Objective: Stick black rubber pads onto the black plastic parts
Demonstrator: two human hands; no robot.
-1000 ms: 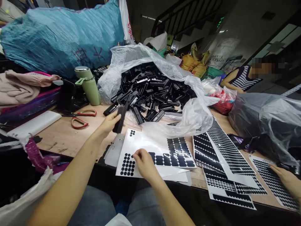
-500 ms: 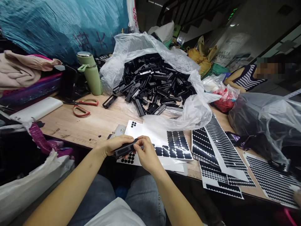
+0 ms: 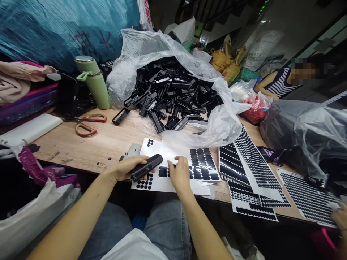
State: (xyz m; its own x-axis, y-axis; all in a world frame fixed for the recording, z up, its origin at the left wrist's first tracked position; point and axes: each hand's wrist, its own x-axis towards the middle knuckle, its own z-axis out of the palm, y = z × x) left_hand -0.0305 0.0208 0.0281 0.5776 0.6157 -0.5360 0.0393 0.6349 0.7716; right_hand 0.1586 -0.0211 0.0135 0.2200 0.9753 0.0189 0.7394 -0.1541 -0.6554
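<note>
My left hand (image 3: pixel 127 168) is closed around a long black plastic piece (image 3: pixel 146 167) with a woven-looking pattern, held tilted above the table edge. To its right, my right hand (image 3: pixel 179 177) is over a white sheet of black stickers (image 3: pixel 204 164), its thumb and forefinger apart. Larger oblong stickers fill the sheet's right side and lower rows; small round stickers (image 3: pixel 144 183) lie under my left hand. Whether the right fingertips touch a sticker cannot be made out. Beyond the sheet, many similar black plastic pieces (image 3: pixel 173 92) lie heaped in an open clear plastic bag (image 3: pixel 227 122).
Red-handled scissors (image 3: pixel 86 124), a green flask (image 3: pixel 96 83) and a white flat box (image 3: pixel 31 128) stand at the left. More sticker sheets (image 3: pixel 257 169) overlap at the right, near a grey plastic bag (image 3: pixel 300 133). Another person's hand (image 3: pixel 340 216) is at the far right edge.
My right hand has left the black plastic piece and moved right, over the sticker sheet. My left hand still holds the piece, now more fully in view. The camera view has shifted slightly.
</note>
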